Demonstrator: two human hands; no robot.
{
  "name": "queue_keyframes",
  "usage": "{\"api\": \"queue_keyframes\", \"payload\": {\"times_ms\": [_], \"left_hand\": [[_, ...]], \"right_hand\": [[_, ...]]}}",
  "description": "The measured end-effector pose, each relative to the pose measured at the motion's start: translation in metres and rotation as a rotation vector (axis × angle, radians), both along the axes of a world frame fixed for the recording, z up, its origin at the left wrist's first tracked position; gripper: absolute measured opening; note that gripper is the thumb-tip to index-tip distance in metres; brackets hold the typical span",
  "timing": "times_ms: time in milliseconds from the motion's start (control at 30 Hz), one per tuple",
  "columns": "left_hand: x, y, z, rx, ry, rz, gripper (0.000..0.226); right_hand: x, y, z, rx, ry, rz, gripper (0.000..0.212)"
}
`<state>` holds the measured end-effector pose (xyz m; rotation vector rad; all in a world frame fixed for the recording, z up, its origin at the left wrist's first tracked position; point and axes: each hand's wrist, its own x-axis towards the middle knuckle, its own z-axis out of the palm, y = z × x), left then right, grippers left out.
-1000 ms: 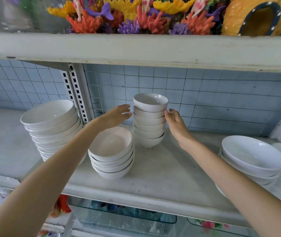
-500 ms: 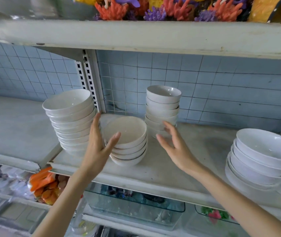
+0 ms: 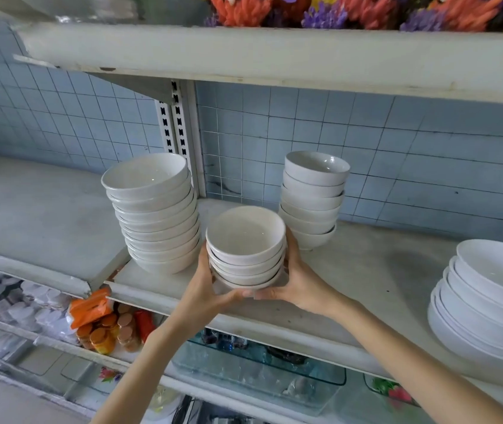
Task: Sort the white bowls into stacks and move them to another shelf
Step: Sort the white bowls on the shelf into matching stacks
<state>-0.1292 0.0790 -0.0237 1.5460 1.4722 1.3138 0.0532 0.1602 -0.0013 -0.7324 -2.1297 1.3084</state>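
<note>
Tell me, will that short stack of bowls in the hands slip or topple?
Probably stiff and breakable: the short stack looks like glazed china. Likely slippery; left hand and right hand cup its sides. Nested, it seems unlikely to topple.

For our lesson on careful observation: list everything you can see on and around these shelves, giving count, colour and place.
held stack: one, about four bowls, white, front of the middle shelf
tall stack: one, roughly nine bowls, white, left of the held stack
small-bowl stack: one, about six bowls, white, back by the wall
wide-bowl stack: one, white, right end of the middle shelf
coral ornaments: several, orange and purple, top shelf
tiled wall: one, pale blue, behind
orange packets: a few, orange, lower shelf, left
glass trays: at least two, clear, lower shelf
left hand: grips the held stack's left side
right hand: grips its right side
</note>
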Motion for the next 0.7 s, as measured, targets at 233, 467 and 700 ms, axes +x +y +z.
{"api": "queue_keyframes", "payload": {"times_ms": [233, 467, 700], "left_hand": [[-0.011, 0.008, -0.005, -0.084, -0.050, -0.013, 0.117], [-0.009, 0.006, 0.000, -0.087, -0.080, 0.030, 0.109], [0.001, -0.001, 0.028, -0.006, -0.068, 0.022, 0.114]], "right_hand": [[-0.001, 0.006, -0.006, -0.019, 0.024, -0.012, 0.123], [0.002, 0.007, -0.006, 0.005, 0.040, -0.053, 0.122], [0.011, 0.000, 0.012, 0.011, 0.121, -0.094, 0.123]]}}
